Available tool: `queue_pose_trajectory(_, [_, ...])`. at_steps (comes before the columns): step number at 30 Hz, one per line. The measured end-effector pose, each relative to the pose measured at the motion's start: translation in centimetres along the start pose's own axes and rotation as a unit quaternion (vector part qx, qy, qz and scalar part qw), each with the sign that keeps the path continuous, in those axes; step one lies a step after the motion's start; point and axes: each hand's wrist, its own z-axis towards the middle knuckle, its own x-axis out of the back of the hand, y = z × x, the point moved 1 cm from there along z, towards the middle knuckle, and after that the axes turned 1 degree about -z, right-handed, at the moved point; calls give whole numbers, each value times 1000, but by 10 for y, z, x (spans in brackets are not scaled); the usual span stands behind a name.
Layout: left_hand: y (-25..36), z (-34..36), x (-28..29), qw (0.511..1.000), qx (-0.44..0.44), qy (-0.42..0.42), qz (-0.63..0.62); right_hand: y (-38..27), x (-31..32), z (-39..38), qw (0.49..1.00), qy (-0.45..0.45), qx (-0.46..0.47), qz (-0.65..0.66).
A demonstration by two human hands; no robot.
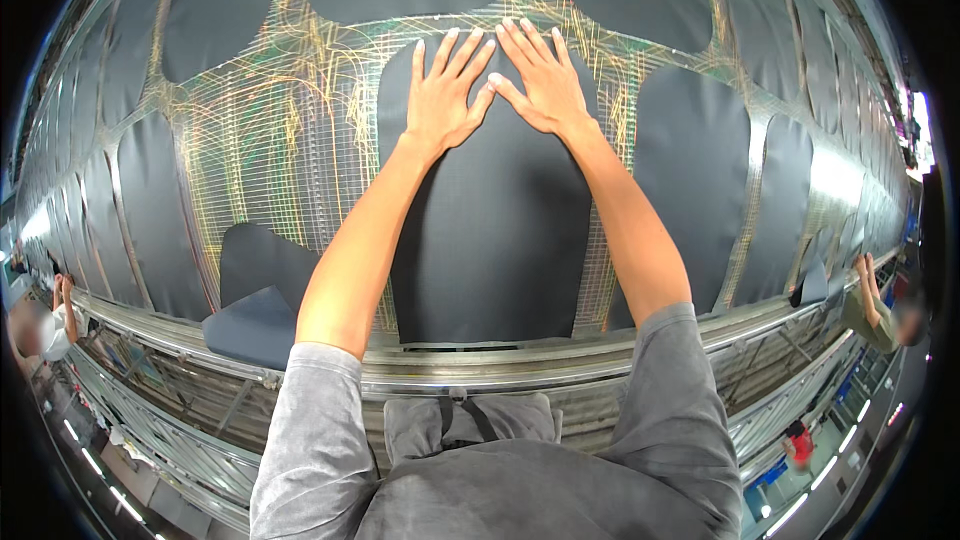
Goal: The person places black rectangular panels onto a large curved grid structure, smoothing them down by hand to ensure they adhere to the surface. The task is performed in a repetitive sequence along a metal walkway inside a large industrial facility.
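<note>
Both arms reach forward over a dark grey, round-topped sheet panel [490,250] that lies flat on a mesh surface [260,140]. My left hand [445,90] rests palm down near the panel's far left corner, fingers spread. Close beside it, my right hand [542,80] lies flat with its fingers stretched toward the far edge. The two thumbs nearly meet over the panel. Neither hand grips anything. Yellow, green and red threads show through the mesh around the panel. Left of my left forearm, a loose dark sheet [262,290] lies folded over at the near edge.
More dark panels [690,180] lie in rows on both sides and beyond. A metal rail [500,370] runs along the near edge. One person [45,325] stands at the far left, another [880,305] at the far right; someone in red [800,445] is lower right.
</note>
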Motion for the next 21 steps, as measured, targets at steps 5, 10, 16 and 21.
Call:
queue_pose_trajectory(5, [23,-16,-5,996,68,-4,53,-38,5,-18,995,39,-83,-37])
queue_pose_trajectory(10, [71,-122,21,998,39,-28,-29,-126,17,-141,992,-16,-123,37])
queue_pose_trajectory(16, [107,-320,63,989,21,-124,-73,-226,36,-287,985,-108,-101,91])
queue_pose_trajectory(21, [118,-381,96,977,75,-131,-150,-268,45,-308,970,-103,-185,120])
